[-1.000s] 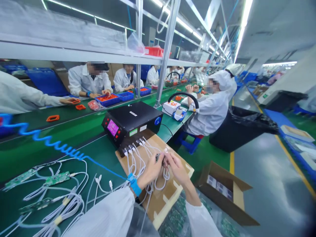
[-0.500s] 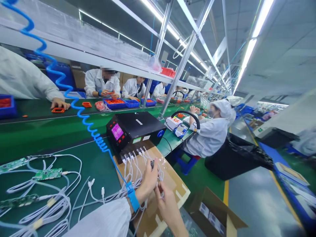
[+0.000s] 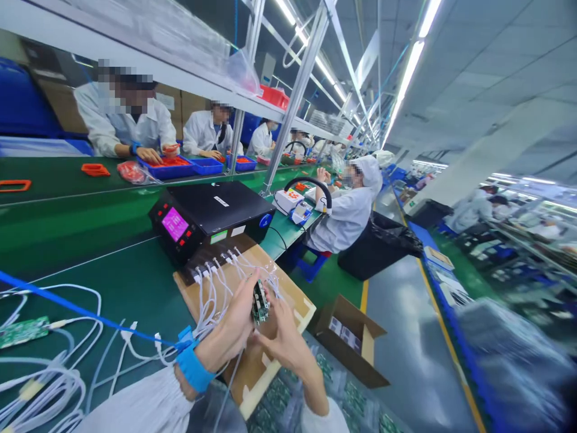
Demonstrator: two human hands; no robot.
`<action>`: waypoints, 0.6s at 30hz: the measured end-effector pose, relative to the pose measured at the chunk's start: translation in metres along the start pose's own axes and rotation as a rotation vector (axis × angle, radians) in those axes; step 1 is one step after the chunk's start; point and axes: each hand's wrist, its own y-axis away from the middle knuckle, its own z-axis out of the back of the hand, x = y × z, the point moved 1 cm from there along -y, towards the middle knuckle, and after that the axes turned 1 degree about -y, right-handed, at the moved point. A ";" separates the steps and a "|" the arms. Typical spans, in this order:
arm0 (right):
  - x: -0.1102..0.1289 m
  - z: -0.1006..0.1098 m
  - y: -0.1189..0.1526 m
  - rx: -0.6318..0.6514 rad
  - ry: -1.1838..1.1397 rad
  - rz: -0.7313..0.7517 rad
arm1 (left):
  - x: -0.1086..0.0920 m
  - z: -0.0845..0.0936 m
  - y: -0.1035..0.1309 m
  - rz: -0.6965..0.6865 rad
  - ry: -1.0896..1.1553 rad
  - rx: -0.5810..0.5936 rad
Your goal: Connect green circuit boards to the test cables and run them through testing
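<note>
A small green circuit board [image 3: 260,305] stands tilted between my two hands, above a sheet of brown cardboard. My left hand [image 3: 238,310], with a blue wrist strap on its wrist, is closed on the board's left side. On the other side my right hand [image 3: 286,337] has its fingers at the board's right edge and its thumb below. White USB cables [image 3: 219,279] run from the front of a black tester box [image 3: 216,207] with a pink screen, passing close to my left hand. Part of the board is hidden by my fingers.
Coiled white cables [image 3: 49,379] and another circuit board [image 3: 24,331] lie on the green bench at left. Circuit boards in trays [image 3: 356,385] sit low at front right, near an open carton [image 3: 351,337]. Co-workers sit across the line and beyond the tester box.
The view has swung right and downward. My hands have come apart from their close pinch, and the circuit board now shows between them. The cable ends near my right fingers are no longer seen there.
</note>
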 end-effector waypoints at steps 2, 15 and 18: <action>0.010 0.018 0.009 0.109 -0.302 0.059 | 0.005 0.002 0.006 0.099 0.018 0.028; 0.047 -0.030 0.012 -0.208 -0.893 -0.264 | 0.009 0.020 0.024 -0.101 -0.488 0.137; 0.043 -0.036 0.016 -0.183 -0.899 -0.316 | 0.010 0.032 0.024 -0.121 -0.543 0.091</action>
